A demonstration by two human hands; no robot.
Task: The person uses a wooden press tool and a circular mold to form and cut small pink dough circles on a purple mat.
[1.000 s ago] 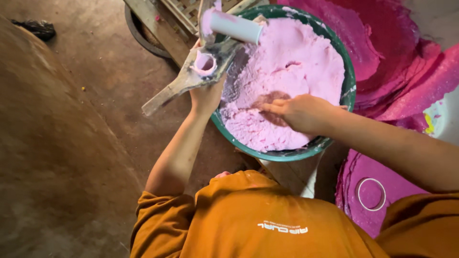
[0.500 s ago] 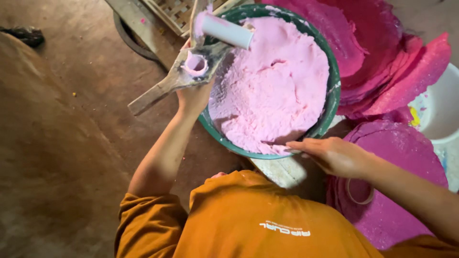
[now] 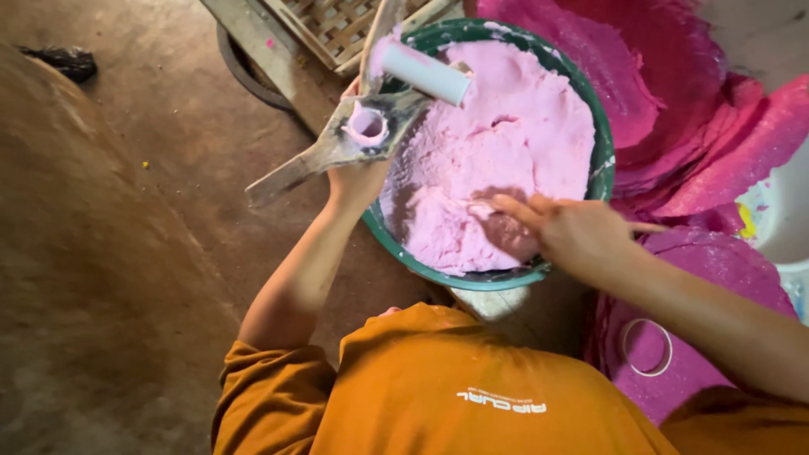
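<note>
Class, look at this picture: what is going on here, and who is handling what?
A person in an orange shirt bends over a round green basin full of soft pink dough. The left hand holds a flat wooden press with a small round cup smeared pink, beside a white cylinder. The right hand reaches into the dough at the basin's near edge. Flat magenta sheets lie piled alongside.
</note>
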